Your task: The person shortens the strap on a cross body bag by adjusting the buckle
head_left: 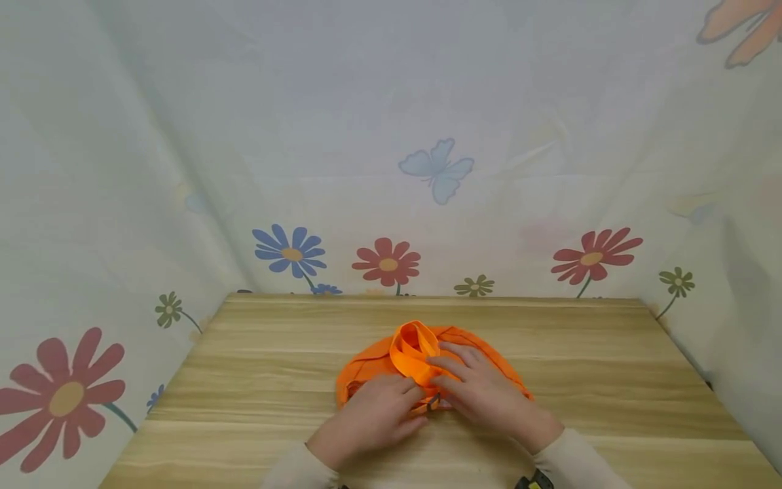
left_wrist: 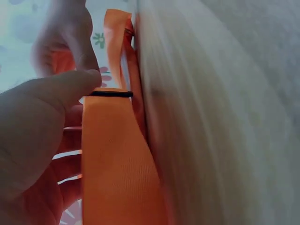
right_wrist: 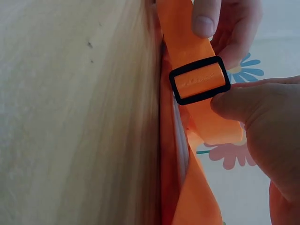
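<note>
A half-round orange cloth bag (head_left: 369, 354) lies flat on the wooden table, with a loop of its orange strap (head_left: 403, 346) standing up on top. Threaded on the strap is a black slide buckle (right_wrist: 200, 80), seen edge-on in the left wrist view. My left hand (head_left: 379, 411) grips the strap close beside the buckle, thumb in front and fingers behind. With its thumb at the buckle's corner, my right hand (head_left: 482, 387) pinches the strap there; its fingers reach over the strap loop in the head view. The right hand's fingertips behind the strap are hidden.
The wooden table (head_left: 256, 360) extends around the bag on all sides. Pale cloth walls (head_left: 342, 136) printed with flowers and a butterfly enclose its back and sides. Dark wrist devices (head_left: 534, 481) show at the sleeves' lower edge.
</note>
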Demonstrator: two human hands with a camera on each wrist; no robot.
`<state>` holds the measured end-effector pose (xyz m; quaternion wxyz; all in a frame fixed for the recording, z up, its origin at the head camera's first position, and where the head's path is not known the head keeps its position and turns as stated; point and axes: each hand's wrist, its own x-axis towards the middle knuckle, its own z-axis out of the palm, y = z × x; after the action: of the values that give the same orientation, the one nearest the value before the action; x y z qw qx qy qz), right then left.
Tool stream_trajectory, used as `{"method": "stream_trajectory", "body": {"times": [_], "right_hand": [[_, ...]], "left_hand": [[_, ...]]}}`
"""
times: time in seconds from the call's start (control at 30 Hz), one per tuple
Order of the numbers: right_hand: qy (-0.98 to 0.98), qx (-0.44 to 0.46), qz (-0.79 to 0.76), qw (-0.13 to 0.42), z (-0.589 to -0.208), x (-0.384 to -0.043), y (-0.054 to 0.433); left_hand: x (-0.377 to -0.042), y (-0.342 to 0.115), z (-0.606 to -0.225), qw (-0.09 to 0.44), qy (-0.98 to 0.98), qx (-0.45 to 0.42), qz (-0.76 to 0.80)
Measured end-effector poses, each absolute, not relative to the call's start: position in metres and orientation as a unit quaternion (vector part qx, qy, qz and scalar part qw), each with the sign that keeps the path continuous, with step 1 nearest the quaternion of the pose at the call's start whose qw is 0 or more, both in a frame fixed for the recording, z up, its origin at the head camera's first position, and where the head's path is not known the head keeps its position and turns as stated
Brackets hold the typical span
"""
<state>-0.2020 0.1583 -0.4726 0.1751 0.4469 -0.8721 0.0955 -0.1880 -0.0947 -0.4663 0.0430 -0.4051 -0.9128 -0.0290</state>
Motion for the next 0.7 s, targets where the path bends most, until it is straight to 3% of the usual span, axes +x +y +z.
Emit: {"method": "stream_trajectory", "body": {"times": [0.37,0.7], "right_hand": [[-0.87,0.444,0.129,0.169,-0.473,-0.201,0.159],[-0.814,0.499,0.203,0.218,-0.466,-0.203,0.162]], "left_hand": [[-0.187,-0.094,-0.469,0.014,-0.922,-0.38,-0.077],[-0.187,-0.107,-0.458,-0.019,-0.919,-0.357,-0.165]]}}
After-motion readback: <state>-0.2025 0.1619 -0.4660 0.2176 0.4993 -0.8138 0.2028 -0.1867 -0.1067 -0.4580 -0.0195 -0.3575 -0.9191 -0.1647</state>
